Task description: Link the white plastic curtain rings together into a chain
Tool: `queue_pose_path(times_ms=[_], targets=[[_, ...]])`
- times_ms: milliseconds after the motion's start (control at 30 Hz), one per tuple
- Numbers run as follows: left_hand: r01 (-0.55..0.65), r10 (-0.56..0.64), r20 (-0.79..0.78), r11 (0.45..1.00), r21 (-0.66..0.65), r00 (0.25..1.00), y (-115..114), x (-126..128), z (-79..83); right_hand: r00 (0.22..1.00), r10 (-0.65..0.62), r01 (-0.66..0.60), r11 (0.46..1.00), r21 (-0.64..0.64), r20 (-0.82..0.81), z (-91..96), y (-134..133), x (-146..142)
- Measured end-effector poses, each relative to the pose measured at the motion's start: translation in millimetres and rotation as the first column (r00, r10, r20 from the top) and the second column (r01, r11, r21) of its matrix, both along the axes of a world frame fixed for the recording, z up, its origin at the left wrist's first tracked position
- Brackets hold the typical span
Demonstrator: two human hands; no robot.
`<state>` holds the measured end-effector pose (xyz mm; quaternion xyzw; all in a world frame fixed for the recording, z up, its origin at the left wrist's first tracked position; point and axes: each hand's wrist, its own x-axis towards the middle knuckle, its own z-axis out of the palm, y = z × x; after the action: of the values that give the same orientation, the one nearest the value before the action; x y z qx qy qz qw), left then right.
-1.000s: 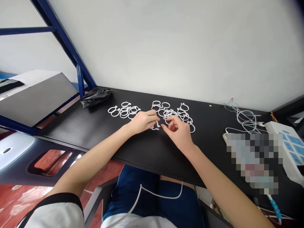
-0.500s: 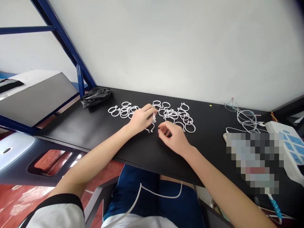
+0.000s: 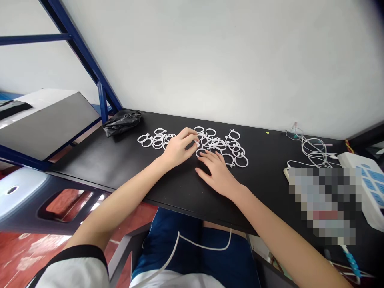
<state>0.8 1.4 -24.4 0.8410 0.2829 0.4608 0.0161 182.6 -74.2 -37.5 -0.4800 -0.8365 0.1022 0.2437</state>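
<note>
My left hand (image 3: pixel 180 149) is closed in a pinch over the middle of the black table (image 3: pixel 168 180). A bit of a white ring (image 3: pixel 197 143) shows at its fingertips; the rest is hidden by the fingers. To the right, my right hand (image 3: pixel 218 173) has its fingers spread low over the tabletop, palm down. Its fingertips are at the near edge of another white ring (image 3: pixel 203 153); I cannot tell if they touch. Thin white rings with small eyelets lie in a left group (image 3: pixel 158 141) and a larger, overlapping right group (image 3: pixel 235 148).
A crumpled black plastic bag (image 3: pixel 122 124) lies at the back left. On the right are eyeglasses (image 3: pixel 294 133), a coiled white cable (image 3: pixel 315 152), a blurred-out phone-like object (image 3: pixel 324 204) and a white power strip (image 3: pixel 364 184). Blue metal framing (image 3: pixel 87 60) rises at the left.
My right hand has gone from curled fingers to spread ones, reaching slightly forward. The ring that hung below my left hand is no longer there; one now lies by my right fingertips.
</note>
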Motion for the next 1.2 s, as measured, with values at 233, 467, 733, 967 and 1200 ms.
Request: queue_pose_path(times_ms=[233,467,733,967,1200], targets=[[-0.022,0.025,-0.057,0.999,0.045,0.998,-5,2,3.4,0.925,-0.084,0.125,0.988,0.088,-0.370,5.3,5,6],[0.015,-0.015,-0.138,1.000,0.000,0.990,-8,2,5.2,0.914,-0.053,0.112,0.986,0.124,-0.402,8.1,2,4],[0.039,-0.044,-0.155,0.999,-0.032,0.987,-9,3,4.6,0.904,-0.044,0.110,0.985,0.132,-0.426,8.7,1,2],[0.121,-0.130,-0.200,0.991,-0.054,0.971,-13,3,8.3,0.815,-0.113,0.204,0.974,0.100,-0.568,13.2,0,3],[0.121,-0.158,-0.283,0.982,-0.144,0.946,-15,4,7.0,0.774,-0.121,0.225,0.970,0.091,-0.622,14.4,-1,2]])
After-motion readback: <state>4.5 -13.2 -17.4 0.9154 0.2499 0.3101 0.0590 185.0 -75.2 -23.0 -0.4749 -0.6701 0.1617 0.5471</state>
